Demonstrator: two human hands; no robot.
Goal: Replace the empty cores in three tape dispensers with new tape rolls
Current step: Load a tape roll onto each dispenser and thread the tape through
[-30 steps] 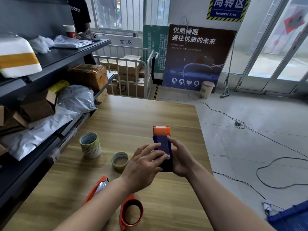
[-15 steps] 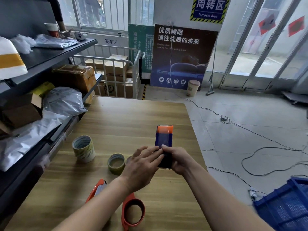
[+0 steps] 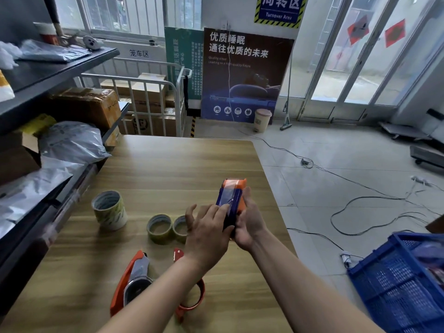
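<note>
Head view: right grip (image 3: 249, 222) curled round blue dispenser (image 3: 231, 200) above counter (image 3: 168, 169); left grip (image 3: 206, 234) flat, fingers (image 3: 222, 209) pressing its tape. First looks loaded. Two orange dispensers (image 3: 132, 280) lie waiting, rolls (image 3: 109, 210) beside.

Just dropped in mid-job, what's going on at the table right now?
A person holds a blue and orange tape dispenser above the wooden table. The right hand grips it from the side, and the left hand lays straight fingers on its blue face. Two orange dispensers lie near the front edge. Two low rolls and a taller roll stand untouched.
</note>
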